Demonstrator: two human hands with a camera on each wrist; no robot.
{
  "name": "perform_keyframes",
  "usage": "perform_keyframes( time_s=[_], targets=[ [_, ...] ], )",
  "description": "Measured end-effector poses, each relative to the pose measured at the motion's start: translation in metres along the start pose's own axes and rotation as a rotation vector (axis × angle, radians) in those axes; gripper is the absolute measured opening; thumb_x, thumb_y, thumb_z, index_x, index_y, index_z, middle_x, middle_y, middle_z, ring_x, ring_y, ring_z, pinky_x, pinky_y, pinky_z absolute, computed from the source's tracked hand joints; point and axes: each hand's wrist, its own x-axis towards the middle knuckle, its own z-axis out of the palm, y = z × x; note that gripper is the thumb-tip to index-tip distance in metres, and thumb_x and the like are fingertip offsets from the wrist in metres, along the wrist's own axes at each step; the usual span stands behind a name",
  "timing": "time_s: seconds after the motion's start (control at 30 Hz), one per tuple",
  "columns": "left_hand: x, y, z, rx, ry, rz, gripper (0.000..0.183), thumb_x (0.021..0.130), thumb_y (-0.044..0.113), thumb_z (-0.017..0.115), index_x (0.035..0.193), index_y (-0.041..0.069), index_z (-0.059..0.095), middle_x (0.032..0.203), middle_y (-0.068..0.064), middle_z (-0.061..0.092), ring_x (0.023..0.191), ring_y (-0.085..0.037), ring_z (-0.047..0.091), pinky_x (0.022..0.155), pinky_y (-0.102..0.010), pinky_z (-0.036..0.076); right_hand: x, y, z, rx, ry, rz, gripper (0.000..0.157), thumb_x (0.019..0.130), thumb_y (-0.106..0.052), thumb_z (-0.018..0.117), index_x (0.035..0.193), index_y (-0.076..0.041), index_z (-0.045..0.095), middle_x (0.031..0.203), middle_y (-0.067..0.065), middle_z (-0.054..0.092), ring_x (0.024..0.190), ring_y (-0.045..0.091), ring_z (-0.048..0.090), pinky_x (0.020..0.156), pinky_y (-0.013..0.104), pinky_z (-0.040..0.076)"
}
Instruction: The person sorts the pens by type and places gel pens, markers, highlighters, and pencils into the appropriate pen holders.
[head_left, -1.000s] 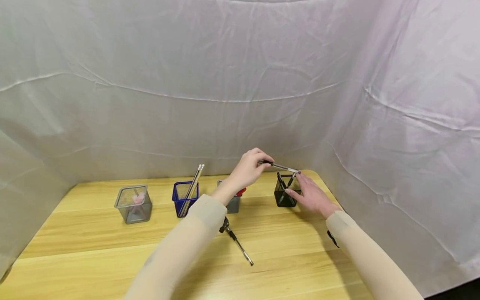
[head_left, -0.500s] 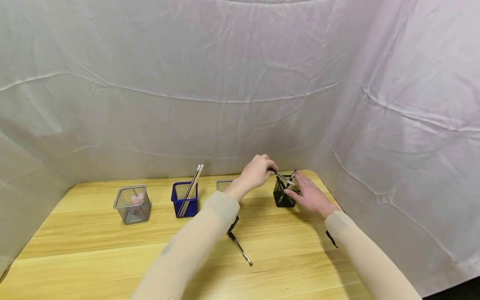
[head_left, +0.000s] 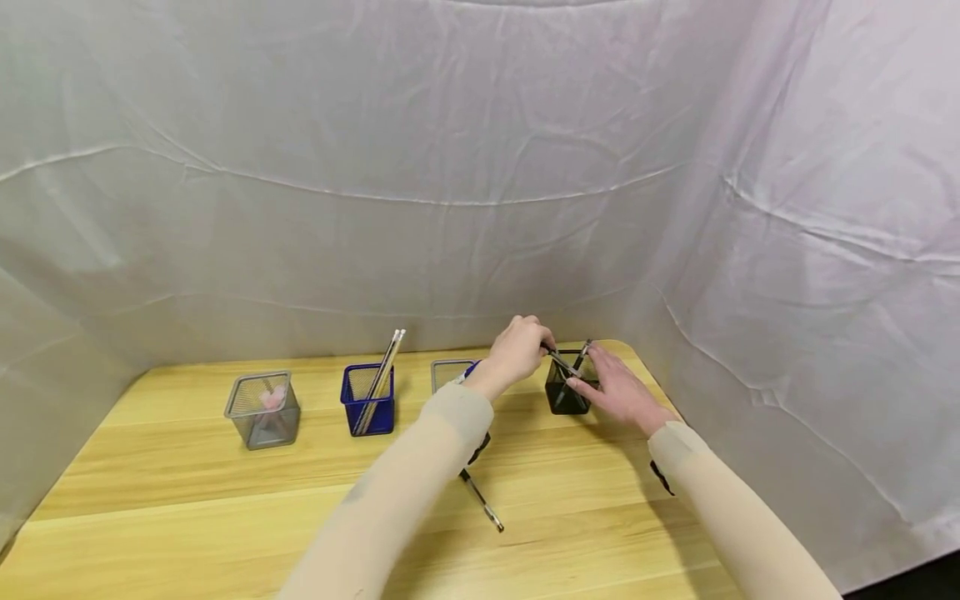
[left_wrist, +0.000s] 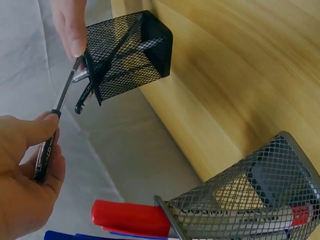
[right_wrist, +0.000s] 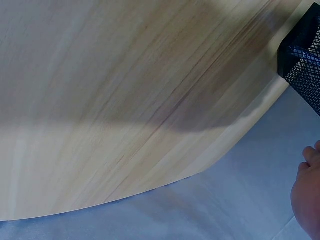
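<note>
My left hand [head_left: 517,350] pinches a pen [left_wrist: 62,92] by its black-capped end; the clear barrel slants toward the mouth of a black mesh pen holder [head_left: 567,404]. In the left wrist view, the pen's far end meets the holder's rim beside a fingertip of my right hand [head_left: 622,387]. That hand lies along the holder's right side, fingers extended and thumb toward the front. Other black pens [left_wrist: 82,97] lean inside this holder. On the table, another pen [head_left: 483,504] lies partly hidden by my left forearm.
Left of the black holder stands a grey mesh holder [left_wrist: 240,200] with a red-capped marker [left_wrist: 132,218] and blue ones. Farther left are a blue mesh holder [head_left: 367,417] with pencils [head_left: 388,358] and a grey holder [head_left: 255,417] with something pink. Grey cloth [head_left: 375,250] surrounds the table.
My left hand has moved right and slightly down, bringing the pen from above the black holder to its mouth, with the barrel more steeply tilted. My right hand stays at the holder.
</note>
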Motion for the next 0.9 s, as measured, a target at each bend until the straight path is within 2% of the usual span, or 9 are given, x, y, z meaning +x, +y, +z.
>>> perform_keyframes(
  time_s=[0.17,0.4,0.73,0.9],
  targets=[
    [0.003,0.001,0.003,0.015,-0.039,-0.008,0.020,0.103,0.012,0.066,0.116,0.020,0.080,0.121,0.000,0.070,0.121,-0.020,0.061,0.102,-0.033,0.053,0.000,-0.001,-0.001,0.002,-0.004,0.002,0.098,0.103,-0.068,0.044,0.164,0.003,0.015,0.170,0.025,0.017,0.155,0.048,0.019,0.125,0.062,0.020],
    [0.007,0.002,0.008,0.002,-0.075,-0.015,0.022,0.102,0.008,0.066,0.118,0.017,0.079,0.119,0.000,0.075,0.112,-0.018,0.069,0.094,-0.031,0.057,0.001,0.000,0.000,0.002,-0.011,0.007,0.099,0.103,-0.068,0.044,0.165,0.003,0.014,0.171,0.025,0.015,0.154,0.048,0.020,0.125,0.062,0.020],
    [0.004,0.001,0.013,-0.040,-0.036,0.008,0.028,0.105,0.002,0.058,0.121,0.013,0.078,0.118,-0.004,0.071,0.114,-0.019,0.066,0.096,-0.031,0.057,0.000,0.002,0.002,0.008,-0.004,0.006,0.100,0.102,-0.070,0.044,0.165,0.003,0.015,0.171,0.025,0.016,0.154,0.049,0.020,0.124,0.063,0.020],
    [0.002,0.000,0.014,-0.074,-0.034,0.004,0.027,0.102,0.005,0.065,0.125,0.013,0.076,0.128,-0.005,0.068,0.119,-0.022,0.065,0.097,-0.032,0.057,0.000,0.001,0.001,0.012,-0.008,0.009,0.100,0.102,-0.070,0.044,0.165,0.003,0.015,0.171,0.025,0.016,0.154,0.049,0.020,0.124,0.064,0.020]
  ],
)
